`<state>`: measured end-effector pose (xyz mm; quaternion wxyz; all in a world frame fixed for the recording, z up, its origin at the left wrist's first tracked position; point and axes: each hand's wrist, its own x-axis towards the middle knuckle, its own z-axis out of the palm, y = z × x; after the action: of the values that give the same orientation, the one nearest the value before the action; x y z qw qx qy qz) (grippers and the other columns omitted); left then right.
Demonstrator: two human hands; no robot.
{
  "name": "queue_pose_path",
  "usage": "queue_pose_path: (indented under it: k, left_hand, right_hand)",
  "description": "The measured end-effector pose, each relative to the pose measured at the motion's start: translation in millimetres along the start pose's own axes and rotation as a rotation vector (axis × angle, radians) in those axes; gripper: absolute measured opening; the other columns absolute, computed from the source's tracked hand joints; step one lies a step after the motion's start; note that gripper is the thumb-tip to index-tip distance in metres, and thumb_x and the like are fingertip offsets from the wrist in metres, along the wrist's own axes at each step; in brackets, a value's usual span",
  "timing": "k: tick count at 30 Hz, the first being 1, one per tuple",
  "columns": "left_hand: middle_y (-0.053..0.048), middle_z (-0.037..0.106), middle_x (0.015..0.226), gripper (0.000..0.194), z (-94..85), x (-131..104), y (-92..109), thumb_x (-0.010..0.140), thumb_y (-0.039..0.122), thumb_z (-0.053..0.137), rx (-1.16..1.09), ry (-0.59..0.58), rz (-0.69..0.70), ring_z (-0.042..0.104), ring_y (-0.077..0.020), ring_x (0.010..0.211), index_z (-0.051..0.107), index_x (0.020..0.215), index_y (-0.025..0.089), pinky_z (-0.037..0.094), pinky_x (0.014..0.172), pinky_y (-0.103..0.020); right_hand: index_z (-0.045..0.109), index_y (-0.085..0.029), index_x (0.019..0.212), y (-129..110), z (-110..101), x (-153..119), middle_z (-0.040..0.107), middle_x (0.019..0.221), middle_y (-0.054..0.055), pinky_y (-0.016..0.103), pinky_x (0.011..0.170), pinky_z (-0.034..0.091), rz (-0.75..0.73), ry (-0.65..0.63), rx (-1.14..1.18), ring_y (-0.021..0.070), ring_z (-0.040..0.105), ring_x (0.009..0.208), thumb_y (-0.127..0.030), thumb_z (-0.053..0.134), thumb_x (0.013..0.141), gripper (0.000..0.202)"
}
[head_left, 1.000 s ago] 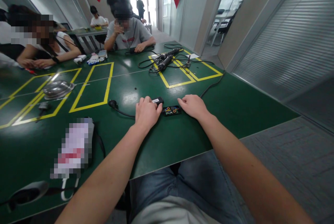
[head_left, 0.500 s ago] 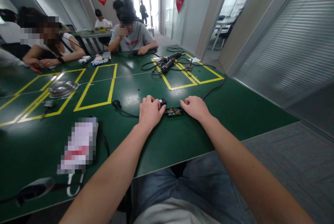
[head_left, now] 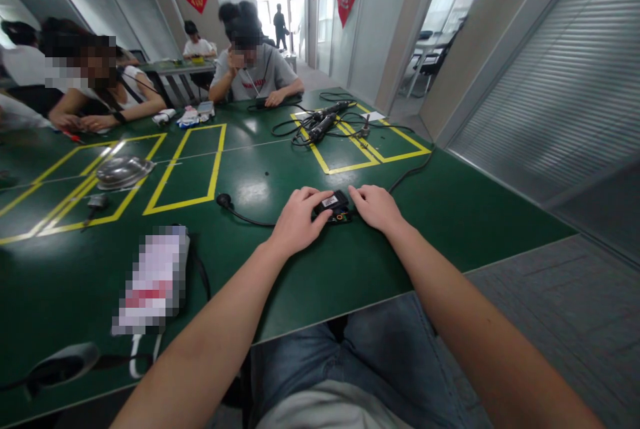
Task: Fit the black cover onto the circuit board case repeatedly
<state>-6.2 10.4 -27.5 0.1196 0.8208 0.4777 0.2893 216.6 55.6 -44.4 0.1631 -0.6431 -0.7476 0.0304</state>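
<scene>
My left hand [head_left: 301, 221] grips a small black cover with a white label [head_left: 333, 200] between thumb and fingers. The cover lies over part of a black casing with a circuit board [head_left: 342, 218], whose near edge still shows. A black cable with a plug [head_left: 225, 201] runs along the green table [head_left: 280, 282] and passes under my left hand. Just right of the casing rests my right hand [head_left: 376, 205], its thumb and fingertips near the cover's right end. Whether those fingers pinch anything is too small to tell.
Black tools with coiled cables [head_left: 323, 124] lie beyond my hands. To the left are a clear domed part [head_left: 123, 170], a small metal part [head_left: 97, 202] and a blurred pale packet [head_left: 155, 279]. A person in grey [head_left: 265, 72] sits across the table.
My left hand has moved right, bringing the black cover from beside the board to over it. The right hand has stayed nearly in place beside the casing.
</scene>
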Motion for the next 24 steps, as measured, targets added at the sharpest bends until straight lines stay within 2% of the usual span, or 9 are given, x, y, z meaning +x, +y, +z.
queue_pose_path:
  k: [2, 4, 8, 16, 18, 20, 22, 24]
  left_hand:
    - [-0.009, 0.072, 0.132, 0.038, 1.9, -1, 1, 0.104, 0.027, 0.065, 0.027, -0.109, 0.075, 0.065, -0.0266, 0.119, 0.073, 0.141, 0.026, 0.053, 0.111, -0.045]
    - [-0.008, 0.072, 0.133, 0.036, 3.2, -2, 1, 0.104, 0.027, 0.067, 0.045, -0.16, 0.102, 0.065, -0.0264, 0.118, 0.075, 0.138, 0.026, 0.053, 0.11, -0.044]
    - [-0.009, 0.073, 0.136, 0.036, 3.9, -2, 1, 0.103, 0.028, 0.069, 0.067, -0.144, 0.099, 0.064, -0.0265, 0.118, 0.075, 0.139, 0.024, 0.053, 0.111, -0.044]
    - [-0.008, 0.076, 0.138, 0.036, 6.1, -3, 2, 0.104, 0.026, 0.067, 0.067, -0.152, 0.112, 0.065, -0.0267, 0.123, 0.074, 0.14, 0.025, 0.052, 0.112, -0.046]
    - [-0.008, 0.077, 0.136, 0.035, 7.4, -4, 3, 0.104, 0.026, 0.068, 0.07, -0.13, 0.122, 0.066, -0.0265, 0.121, 0.074, 0.139, 0.024, 0.053, 0.111, -0.045]
    - [-0.009, 0.078, 0.133, 0.035, 9.0, -5, 4, 0.103, 0.027, 0.069, 0.073, -0.104, 0.132, 0.066, -0.0268, 0.119, 0.074, 0.138, 0.022, 0.054, 0.11, -0.045]
    - [-0.009, 0.078, 0.131, 0.033, 10.6, -6, 6, 0.103, 0.027, 0.068, 0.069, -0.1, 0.146, 0.067, -0.0266, 0.117, 0.075, 0.135, 0.021, 0.054, 0.109, -0.045]
    - [-0.009, 0.078, 0.129, 0.03, 11.9, -7, 8, 0.104, 0.027, 0.066, 0.065, -0.109, 0.146, 0.067, -0.0264, 0.114, 0.075, 0.132, 0.019, 0.054, 0.109, -0.045]
  right_hand:
    - [0.078, -0.023, 0.08, 0, -1, 0, 0.08, 0.097, 0.012, 0.034, 0.077, 0.041, -0.001, -0.007, 0.021, 0.027, 0.07, 0.094, -0.05, 0.035, 0.113, 0.061]
    - [0.073, -0.023, 0.073, -1, -2, -1, 0.078, 0.092, 0.011, 0.035, 0.075, 0.039, -0.014, -0.026, 0.039, 0.0264, 0.068, 0.091, -0.056, 0.038, 0.112, 0.062]
    - [0.061, -0.024, 0.064, -3, -5, -1, 0.072, 0.084, 0.008, 0.035, 0.073, 0.036, -0.054, -0.037, 0.045, 0.0252, 0.064, 0.086, -0.063, 0.051, 0.105, 0.058]
    - [0.052, -0.026, 0.062, -2, -2, -2, 0.067, 0.079, 0.006, 0.035, 0.073, 0.038, -0.084, -0.018, 0.119, 0.0236, 0.059, 0.082, -0.053, 0.057, 0.101, 0.048]
    - [0.048, -0.026, 0.061, -4, -5, -2, 0.065, 0.076, 0.006, 0.037, 0.076, 0.041, -0.115, 0.037, 0.146, 0.024, 0.058, 0.082, -0.049, 0.057, 0.098, 0.045]
    - [0.045, -0.027, 0.061, -14, -14, -5, 0.064, 0.075, 0.007, 0.04, 0.081, 0.043, -0.151, 0.152, 0.222, 0.0257, 0.059, 0.083, -0.045, 0.057, 0.096, 0.041]
    - [0.046, -0.028, 0.063, -34, -31, -16, 0.062, 0.073, 0.008, 0.044, 0.084, 0.045, -0.183, 0.315, 0.396, 0.0273, 0.06, 0.083, -0.047, 0.054, 0.097, 0.039]
    - [0.053, -0.029, 0.071, -62, -53, -41, 0.064, 0.075, 0.007, 0.047, 0.086, 0.049, -0.283, 0.43, 0.663, 0.0281, 0.062, 0.082, -0.053, 0.053, 0.1, 0.038]
